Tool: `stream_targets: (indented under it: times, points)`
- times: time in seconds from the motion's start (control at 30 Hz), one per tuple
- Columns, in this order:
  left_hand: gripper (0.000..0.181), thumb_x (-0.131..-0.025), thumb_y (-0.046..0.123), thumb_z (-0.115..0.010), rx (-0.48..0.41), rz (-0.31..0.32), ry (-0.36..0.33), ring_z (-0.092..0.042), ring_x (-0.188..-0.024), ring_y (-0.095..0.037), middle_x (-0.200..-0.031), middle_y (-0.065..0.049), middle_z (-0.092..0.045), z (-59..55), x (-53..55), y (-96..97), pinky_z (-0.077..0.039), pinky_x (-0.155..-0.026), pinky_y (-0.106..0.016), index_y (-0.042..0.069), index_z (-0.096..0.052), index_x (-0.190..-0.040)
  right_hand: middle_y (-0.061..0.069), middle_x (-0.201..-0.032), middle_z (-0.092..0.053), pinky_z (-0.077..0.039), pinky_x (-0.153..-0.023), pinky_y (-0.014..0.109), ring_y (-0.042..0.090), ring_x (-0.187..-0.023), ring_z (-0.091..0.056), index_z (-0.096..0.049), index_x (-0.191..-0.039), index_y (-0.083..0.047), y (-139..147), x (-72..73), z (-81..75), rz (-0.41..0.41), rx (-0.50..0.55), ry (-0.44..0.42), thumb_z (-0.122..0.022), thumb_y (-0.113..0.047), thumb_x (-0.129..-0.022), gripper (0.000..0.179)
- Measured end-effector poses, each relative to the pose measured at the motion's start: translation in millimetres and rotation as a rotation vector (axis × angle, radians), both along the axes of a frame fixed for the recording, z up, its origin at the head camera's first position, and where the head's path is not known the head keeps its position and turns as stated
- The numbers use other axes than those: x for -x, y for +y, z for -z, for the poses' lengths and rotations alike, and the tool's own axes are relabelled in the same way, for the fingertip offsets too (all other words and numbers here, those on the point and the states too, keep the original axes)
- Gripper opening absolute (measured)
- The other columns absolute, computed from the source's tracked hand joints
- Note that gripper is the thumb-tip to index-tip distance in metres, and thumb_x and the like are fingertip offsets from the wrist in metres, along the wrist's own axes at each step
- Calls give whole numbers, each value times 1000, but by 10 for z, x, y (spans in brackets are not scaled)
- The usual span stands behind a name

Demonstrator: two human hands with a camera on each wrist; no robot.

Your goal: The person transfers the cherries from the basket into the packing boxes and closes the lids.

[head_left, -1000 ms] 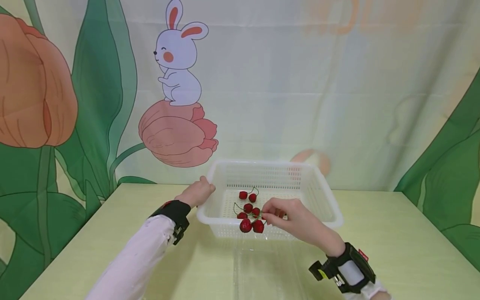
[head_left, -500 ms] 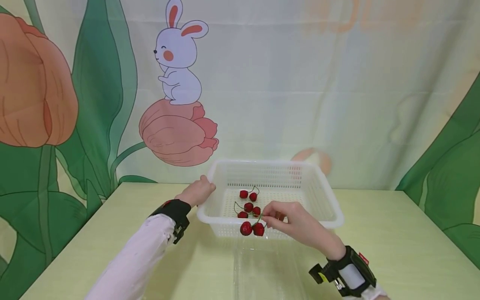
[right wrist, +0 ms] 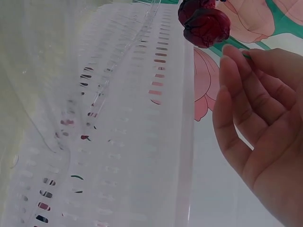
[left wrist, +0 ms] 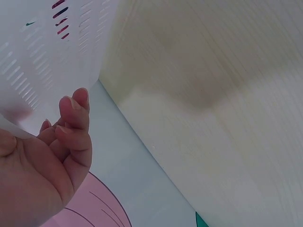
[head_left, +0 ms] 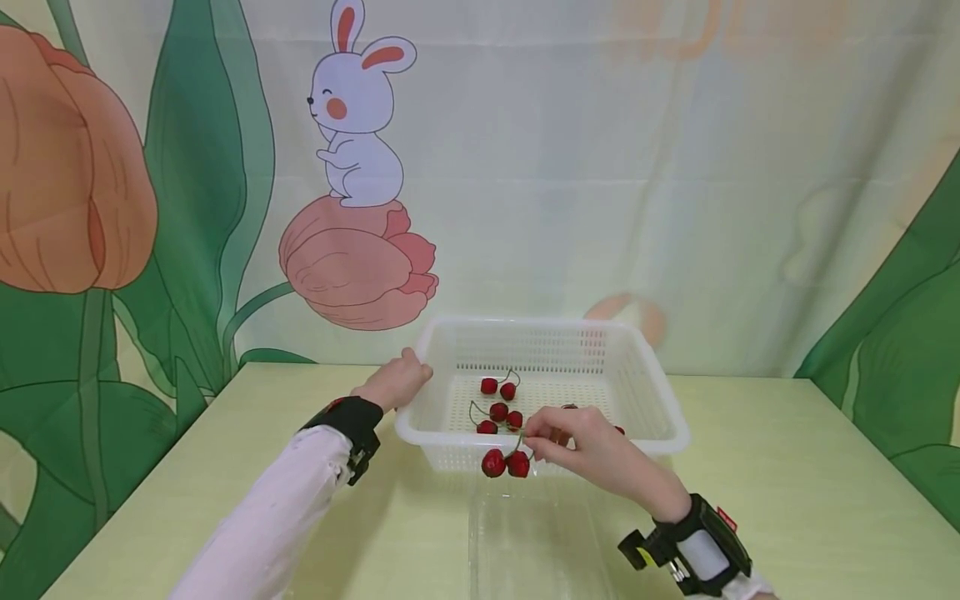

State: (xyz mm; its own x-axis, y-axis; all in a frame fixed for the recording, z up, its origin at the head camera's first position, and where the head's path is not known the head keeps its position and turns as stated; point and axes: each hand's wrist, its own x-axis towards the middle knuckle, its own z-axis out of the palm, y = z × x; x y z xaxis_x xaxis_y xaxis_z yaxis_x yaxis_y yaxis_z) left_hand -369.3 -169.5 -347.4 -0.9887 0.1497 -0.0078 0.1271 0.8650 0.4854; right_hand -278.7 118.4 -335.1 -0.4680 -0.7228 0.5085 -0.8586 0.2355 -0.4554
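A white perforated plastic basket (head_left: pixel 442 439) stands near the back of the table. My left hand (head_left: pixel 395 382) grips its left rim; the left wrist view shows curled fingers (left wrist: pixel 75 137) just outside the basket wall. Thumb and fingertips of my right hand (head_left: pixel 588 446) pinch the green stems of a pair of red cherries (head_left: pixel 492 463). This pair hangs in front of the basket's near rim, above a clear plastic box (head_left: pixel 540 546). More cherries (head_left: pixel 498 412) with stems lie on the basket floor, some of them partly hidden behind my right hand.
The clear box lies on the pale wooden table (head_left: pixel 780 467), right in front of the basket. Behind the table hangs a curtain (head_left: pixel 555 208) printed with a rabbit and tulips, close to the basket's far side.
The held cherries have sunk slightly toward the clear box, past the basket's near rim. My right hand has lowered a little with them. The left hand keeps its place on the rim.
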Motion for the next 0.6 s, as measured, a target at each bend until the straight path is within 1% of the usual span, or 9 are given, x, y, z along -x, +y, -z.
stream_targets:
  times: [0.1,0.17,0.3,0.4,0.6]
  points:
    - [34,-91,20,-35,-7,-2,-3,-50,-60,-24,-75,-15,-48,-4,-5,2,-41,-54,-32,-12,-32,-105,-10,-74,-57,-44,-58,24,7,-64,-52,-60,-92,-12,11,-8,7,7,-3,-19,-60,-4,-86,10]
    - [34,-91,19,-35,-4,2,5,-50,-63,-24,-76,-15,-49,-7,-5,0,-42,-57,-33,-12,-33,-104,-7,-75,-58,-44,-59,24,7,-64,-52,-60,-93,-11,14,-8,9,9,-4,-28,-59,-4,-86,9]
    - [33,-92,19,-34,2,9,15,-51,-65,-25,-76,-16,-49,-1,6,-12,-42,-61,-35,-12,-33,-102,-6,-75,-59,-44,-59,24,7,-65,-52,-60,-92,-13,9,-4,18,16,-11,-35,-59,-6,-87,10]
    - [34,-91,20,-35,-2,1,11,-51,-66,-25,-77,-16,-49,-1,7,-13,-43,-60,-35,-12,-33,-103,-8,-74,-58,-44,-58,24,6,-65,-52,-60,-92,-14,0,-4,26,23,-21,-44,-60,-6,-86,9]
    - [35,-91,20,-35,-5,-8,-4,-50,-66,-25,-78,-15,-48,-8,-3,-2,-42,-60,-34,-12,-33,-105,-4,-72,-59,-43,-58,24,6,-64,-52,-60,-91,-12,-12,-17,46,33,-45,-95,-60,-6,-86,7]
